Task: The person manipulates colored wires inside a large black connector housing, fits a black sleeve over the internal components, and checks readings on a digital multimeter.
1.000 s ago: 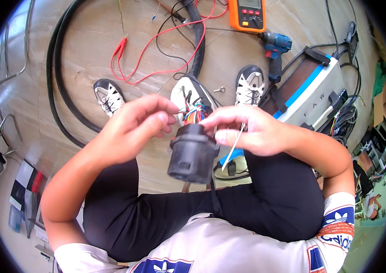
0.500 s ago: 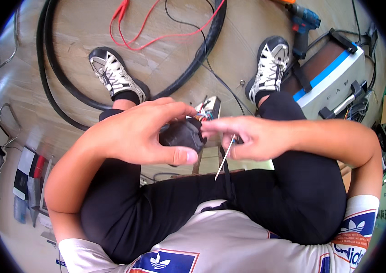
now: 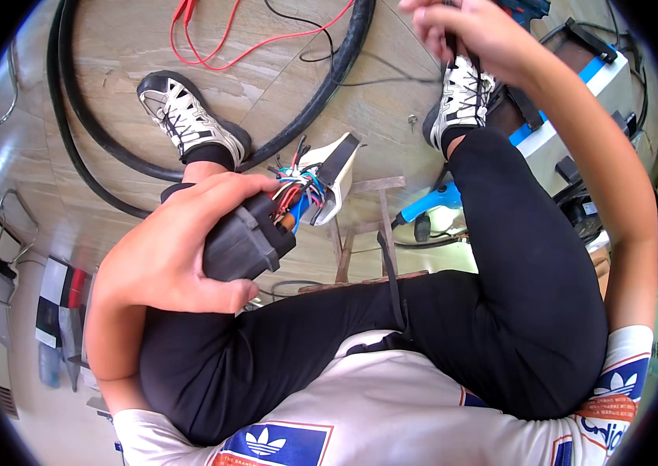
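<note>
**Connector in the left hand, its wires lying exposed**

The left hand (image 3: 166, 250) is gripping the black connector (image 3: 245, 245), the fingers wrapping over its far side and the thumb bracing its near side. The connector is tilting in front of the left thigh, with its wire side facing away to the upper right.

The right hand (image 3: 475, 35) is reaching out at the top of the view, above the right shoe (image 3: 465, 101) and near the driver (image 3: 529, 9). Its fingers are curling a little, but blur is hiding whether they are pinching anything; I cannot tell.

As for progress, the coloured wires (image 3: 298, 190) are coming out of the connector in a bundle, and several ends appear to be sticking out loose. Which ones are seated inside is not showing. The white shell (image 3: 342, 175) is sitting just beyond the wires without covering them, so the work seems to be standing partway, with the wiring and shell both looking unfinished.

On the floor, the thick cable (image 3: 357, 39) is looping around the left shoe (image 3: 189, 116), and a red lead (image 3: 220, 67) is curving nearby.
</note>
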`<state>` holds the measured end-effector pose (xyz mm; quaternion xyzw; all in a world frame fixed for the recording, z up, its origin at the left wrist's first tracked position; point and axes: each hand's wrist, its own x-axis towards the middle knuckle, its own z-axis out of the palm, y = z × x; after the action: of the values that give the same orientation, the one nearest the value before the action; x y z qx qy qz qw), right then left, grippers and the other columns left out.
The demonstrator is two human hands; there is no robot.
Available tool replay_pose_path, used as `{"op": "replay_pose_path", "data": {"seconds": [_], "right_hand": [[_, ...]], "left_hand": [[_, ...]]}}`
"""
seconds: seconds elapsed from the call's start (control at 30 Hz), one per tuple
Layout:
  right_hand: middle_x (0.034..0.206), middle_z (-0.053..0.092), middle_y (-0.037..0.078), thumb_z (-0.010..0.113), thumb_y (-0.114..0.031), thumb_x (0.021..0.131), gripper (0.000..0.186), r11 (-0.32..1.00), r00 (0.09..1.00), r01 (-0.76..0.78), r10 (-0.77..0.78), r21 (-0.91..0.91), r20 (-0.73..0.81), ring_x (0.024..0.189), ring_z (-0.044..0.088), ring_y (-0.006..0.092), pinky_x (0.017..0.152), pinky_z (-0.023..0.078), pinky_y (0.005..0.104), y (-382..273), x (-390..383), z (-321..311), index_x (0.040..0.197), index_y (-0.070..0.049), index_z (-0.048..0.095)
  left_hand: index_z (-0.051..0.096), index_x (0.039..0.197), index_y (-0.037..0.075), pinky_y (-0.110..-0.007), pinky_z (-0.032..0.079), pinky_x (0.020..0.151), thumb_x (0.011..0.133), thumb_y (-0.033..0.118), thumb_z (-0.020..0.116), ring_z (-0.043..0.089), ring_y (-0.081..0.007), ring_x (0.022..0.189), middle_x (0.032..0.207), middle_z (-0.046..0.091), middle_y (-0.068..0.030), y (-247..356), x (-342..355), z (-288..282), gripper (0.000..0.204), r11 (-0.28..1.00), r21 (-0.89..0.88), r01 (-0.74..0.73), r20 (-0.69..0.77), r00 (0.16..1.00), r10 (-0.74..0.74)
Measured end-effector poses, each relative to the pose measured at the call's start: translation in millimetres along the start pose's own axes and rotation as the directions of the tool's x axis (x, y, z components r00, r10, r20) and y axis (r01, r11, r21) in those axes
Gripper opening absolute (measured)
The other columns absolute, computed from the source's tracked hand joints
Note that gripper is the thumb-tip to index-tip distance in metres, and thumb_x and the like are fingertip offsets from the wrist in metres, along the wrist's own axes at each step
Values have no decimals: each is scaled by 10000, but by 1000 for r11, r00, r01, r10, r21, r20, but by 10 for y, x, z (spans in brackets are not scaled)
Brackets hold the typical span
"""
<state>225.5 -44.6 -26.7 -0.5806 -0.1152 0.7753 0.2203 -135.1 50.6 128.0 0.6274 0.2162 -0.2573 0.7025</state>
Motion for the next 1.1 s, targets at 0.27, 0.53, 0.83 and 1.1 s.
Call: {"op": "replay_pose_path", "data": {"seconds": [0.27,0.53,0.83,1.1], "right_hand": [[922,696,145,647,-147,894,310,570,808,24,-495,-821,-320,833,684,234,752,564,364,391,822,-894,1166,-14,586],[1157,638,257,662,-179,836,491,360,697,-30,-661,-932,-277,1119,618,408,989,496,449,259,389,-683,1277,-2,535],[1054,642,162,675,-89,810,430,222,734,443,-646,-869,209,970,637,280,859,526,399,-290,-611,497,1218,-23,557],[1282,612,188,801,-63,721,771,185,821,570,-96,-800,563,1209,588,377,1032,480,435,-594,-1793,1654,1410,-70,456]], "left_hand": [[514,1338,-96,-391,456,1009,600,320,788,619,-353,1096,1240,593,-238,9,-140,-177,891,984,-172,39,-20,999,-43],[545,1327,-94,-321,478,968,567,477,800,674,-236,1049,1144,683,-176,159,-352,-188,985,943,-303,136,-269,937,-222],[577,1300,-92,-312,478,952,544,493,823,671,-225,1040,1133,686,-156,760,-688,175,987,951,-305,53,-482,853,-202],[579,1257,-149,-311,530,918,510,438,862,700,-241,987,1100,690,-195,1696,-1373,1034,992,921,-342,-186,-780,603,-168]]}}
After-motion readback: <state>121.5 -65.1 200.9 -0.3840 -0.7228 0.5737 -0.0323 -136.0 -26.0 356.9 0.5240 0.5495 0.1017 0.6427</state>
